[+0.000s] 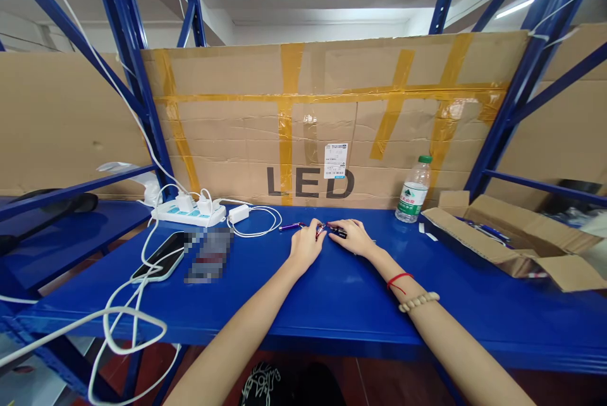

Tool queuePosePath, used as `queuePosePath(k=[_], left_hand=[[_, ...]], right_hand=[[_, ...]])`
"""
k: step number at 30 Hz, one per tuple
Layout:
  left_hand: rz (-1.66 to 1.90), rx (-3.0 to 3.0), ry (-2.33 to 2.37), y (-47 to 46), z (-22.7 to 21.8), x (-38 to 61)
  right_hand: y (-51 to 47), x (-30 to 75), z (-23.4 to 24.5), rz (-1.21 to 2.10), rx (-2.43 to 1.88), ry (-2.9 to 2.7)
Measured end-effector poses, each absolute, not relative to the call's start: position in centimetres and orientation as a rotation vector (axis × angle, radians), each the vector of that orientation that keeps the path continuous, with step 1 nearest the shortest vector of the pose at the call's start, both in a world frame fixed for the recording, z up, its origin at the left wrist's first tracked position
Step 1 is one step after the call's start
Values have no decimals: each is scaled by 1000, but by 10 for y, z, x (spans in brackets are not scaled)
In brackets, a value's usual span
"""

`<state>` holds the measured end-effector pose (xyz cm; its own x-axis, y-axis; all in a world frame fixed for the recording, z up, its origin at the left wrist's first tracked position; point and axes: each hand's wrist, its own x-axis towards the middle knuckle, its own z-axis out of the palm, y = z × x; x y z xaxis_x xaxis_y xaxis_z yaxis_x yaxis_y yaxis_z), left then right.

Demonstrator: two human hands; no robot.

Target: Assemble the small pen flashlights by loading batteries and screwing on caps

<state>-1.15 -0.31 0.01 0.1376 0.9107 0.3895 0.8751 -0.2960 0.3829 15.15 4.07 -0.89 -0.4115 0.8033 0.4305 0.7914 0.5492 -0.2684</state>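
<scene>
My left hand [306, 244] is closed, its fingertips bent round a small red, shiny pen-like piece [320, 229]. Just left of those fingers a purple pen [290, 227] lies on the blue table; its right end is hidden by the hand. Close by on the right, my right hand [353, 236] is palm down, with its fingers curled over a black pen [338, 232]. The fingertips of both hands nearly meet, and small dark and red parts show between them, too small to make out.
An opened cardboard box [493, 248] with blue pens inside stands on the right, near a water bottle [413, 194]. At left are a phone [161, 258], a power strip [190, 213], a white adapter [238, 214] and looped white cables. Taped cardboard [227, 134] walls the back.
</scene>
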Motion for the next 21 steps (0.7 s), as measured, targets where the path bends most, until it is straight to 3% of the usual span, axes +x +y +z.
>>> queuePosePath(k=[21], left_hand=[[822, 2234, 1956, -6, 6, -12]], right_hand=[[46, 152, -8, -92, -1364, -2313]])
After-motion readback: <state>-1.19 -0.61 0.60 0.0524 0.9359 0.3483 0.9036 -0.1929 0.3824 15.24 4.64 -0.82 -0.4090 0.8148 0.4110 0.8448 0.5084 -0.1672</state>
